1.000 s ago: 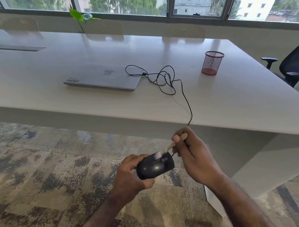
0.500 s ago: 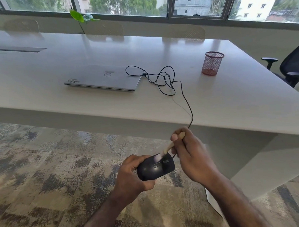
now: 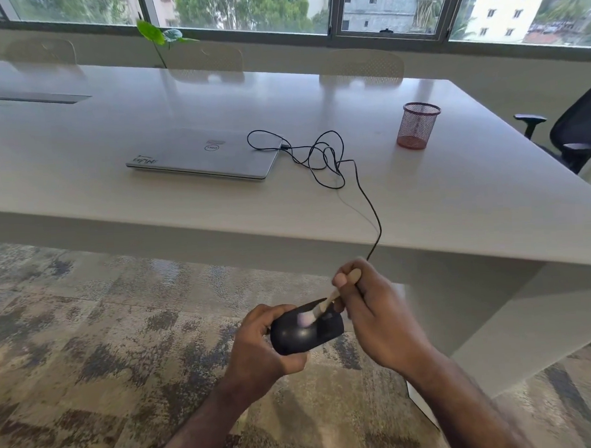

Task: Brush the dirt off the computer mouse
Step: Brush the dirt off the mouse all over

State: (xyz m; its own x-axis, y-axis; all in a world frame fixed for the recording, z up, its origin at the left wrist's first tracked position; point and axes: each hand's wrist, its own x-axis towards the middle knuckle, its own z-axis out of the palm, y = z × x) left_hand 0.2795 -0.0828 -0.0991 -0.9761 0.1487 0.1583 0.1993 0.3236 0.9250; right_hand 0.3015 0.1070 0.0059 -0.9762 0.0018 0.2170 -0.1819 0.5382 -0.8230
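Left hand (image 3: pixel 259 347) grips mouse (image 3: pixel 305 331) — right hand (image 3: pixel 376 318) holds brush (image 3: pixel 328 302) on it.

A long, glossy white table (image 3: pixel 455 196) stands on mottled grey-brown carpet (image 3: pixel 89 334). Behind it, wide dark-framed windows (image 3: pixel 390 13) admit daylight. A black mesh office chair (image 3: pixel 578 130) sits right.

Count on inspection: one computer mouse (image 3: pixel 305 331), one brush (image 3: pixel 328 302), two hands, left hand (image 3: pixel 262 347) and right hand (image 3: pixel 376 315); one cable (image 3: pixel 332 161), one closed laptop (image 3: pixel 204 155), one red mesh pen cup (image 3: pixel 418 125), one table (image 3: pixel 455 200); one black office chair (image 3: pixel 574 130), three pale chairs beyond the table
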